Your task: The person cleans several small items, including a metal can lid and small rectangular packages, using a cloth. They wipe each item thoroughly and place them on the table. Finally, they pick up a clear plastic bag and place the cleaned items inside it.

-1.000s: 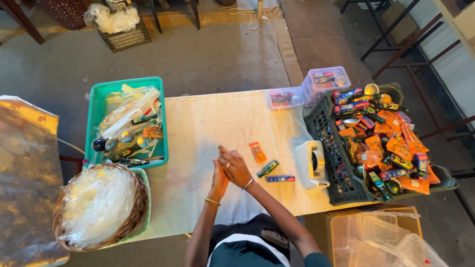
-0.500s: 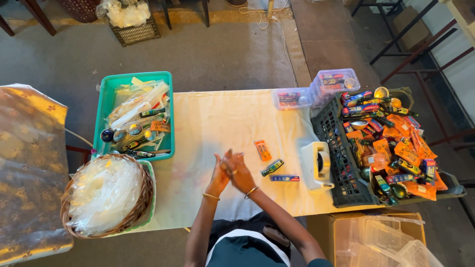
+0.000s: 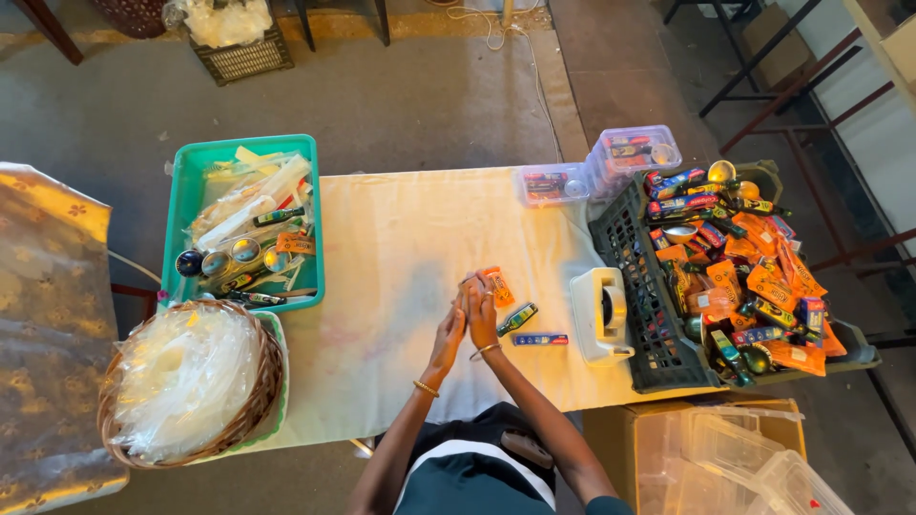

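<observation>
1. The left hand (image 3: 447, 336) and the right hand (image 3: 480, 310) are pressed together, palm to palm, above the middle of the table (image 3: 401, 238), near its front edge. The fingers point away from the person. Whether anything lies between the palms cannot be told; neither hand visibly grasps an object.
2. An orange sachet (image 3: 496, 285) lies flat on the cloth just beyond the right hand's fingertips — touching them or nearly so.
3. To the right of the right hand lie a small dark green bottle (image 3: 516, 319), tilted, and a blue tube (image 3: 540, 339) lying parallel to the front edge. Both are just beside the wrist, apart from each other.
4. Further right stands a white tape dispenser (image 3: 600, 315), close to the table's right edge and against the black crate (image 3: 630, 277).
5. The black crate overhangs the right edge — it is heaped with orange sachets, blue tubes, small bottles and round tins.
6. At the far right corner sit two clear lidded boxes (image 3: 553, 183), each holding small items.
7. A teal tray (image 3: 310, 219) sits at the left edge with plastic bags, bottles and tins inside.
8. A wicker basket (image 3: 258, 401) full of clear plastic bags stands at the front left corner.
</observation>
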